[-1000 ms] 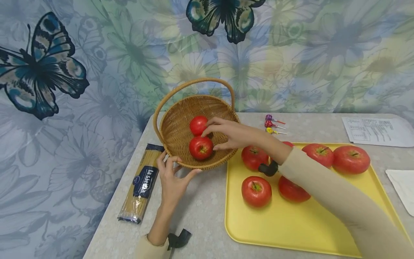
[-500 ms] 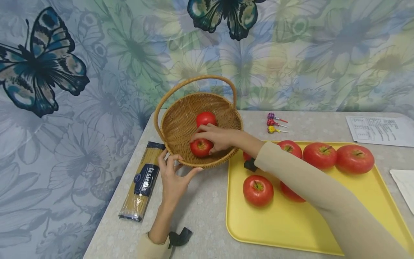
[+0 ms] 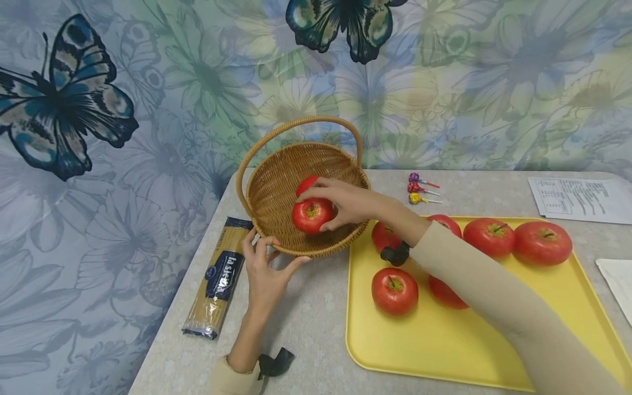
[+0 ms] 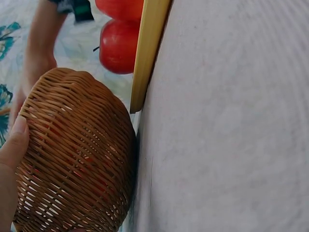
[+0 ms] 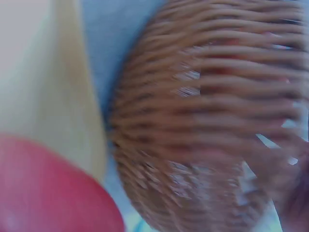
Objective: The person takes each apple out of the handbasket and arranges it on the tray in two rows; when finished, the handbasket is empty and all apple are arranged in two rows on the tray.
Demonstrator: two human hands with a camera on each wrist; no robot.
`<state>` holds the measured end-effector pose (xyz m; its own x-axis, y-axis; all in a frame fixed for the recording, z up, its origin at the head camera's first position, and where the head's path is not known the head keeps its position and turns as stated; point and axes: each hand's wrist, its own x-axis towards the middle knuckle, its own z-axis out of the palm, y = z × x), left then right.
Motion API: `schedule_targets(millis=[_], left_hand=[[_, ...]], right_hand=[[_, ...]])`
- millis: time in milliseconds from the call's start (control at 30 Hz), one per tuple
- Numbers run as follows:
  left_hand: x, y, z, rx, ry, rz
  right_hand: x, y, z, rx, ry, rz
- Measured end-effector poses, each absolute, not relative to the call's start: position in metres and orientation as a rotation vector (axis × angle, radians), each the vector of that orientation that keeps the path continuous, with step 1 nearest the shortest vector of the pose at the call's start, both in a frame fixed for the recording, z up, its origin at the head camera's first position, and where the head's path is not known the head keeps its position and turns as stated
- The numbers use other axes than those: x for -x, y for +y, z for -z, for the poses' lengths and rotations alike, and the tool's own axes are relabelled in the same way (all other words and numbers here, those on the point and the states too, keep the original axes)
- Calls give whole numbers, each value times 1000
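Note:
A wicker basket with a tall arched handle leans toward me, its opening facing the head camera. My left hand grips its near rim, and in the left wrist view the thumb lies along the rim. Inside the basket, my right hand holds a red apple between thumb and fingers. Behind it sits a second red apple, partly hidden by that hand. In the right wrist view the basket's woven outside fills much of the picture, blurred.
Several red apples lie on a yellow tray at right, under my right forearm. A spaghetti pack lies left of the basket. Three lollipops and a printed sheet lie at the back. A patterned wall hanging stands behind.
My right hand reached down onto the front apple, gripped it, and has raised it slightly up and to the right. The left hand stays on the rim.

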<state>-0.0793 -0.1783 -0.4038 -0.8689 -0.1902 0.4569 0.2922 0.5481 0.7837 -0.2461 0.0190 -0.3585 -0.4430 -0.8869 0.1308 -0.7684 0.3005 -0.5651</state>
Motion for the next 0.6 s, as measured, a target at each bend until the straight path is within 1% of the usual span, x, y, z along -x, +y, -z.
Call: schedule_targets(millis=[100,267,433,600], left_hand=[[79,-176,402,83,-2285,1288],[80,-175,406,82,-2290,1273],[80,-175,409,71,-2299,1282],[81,-178,411,44,-2295,1283]], right_hand=[[236,51,341,1522,2407,982],[210,124,323,1389,2484,1116],[171,205,328,1235,2644,1090],[127,269,348,982,2813,1045]])
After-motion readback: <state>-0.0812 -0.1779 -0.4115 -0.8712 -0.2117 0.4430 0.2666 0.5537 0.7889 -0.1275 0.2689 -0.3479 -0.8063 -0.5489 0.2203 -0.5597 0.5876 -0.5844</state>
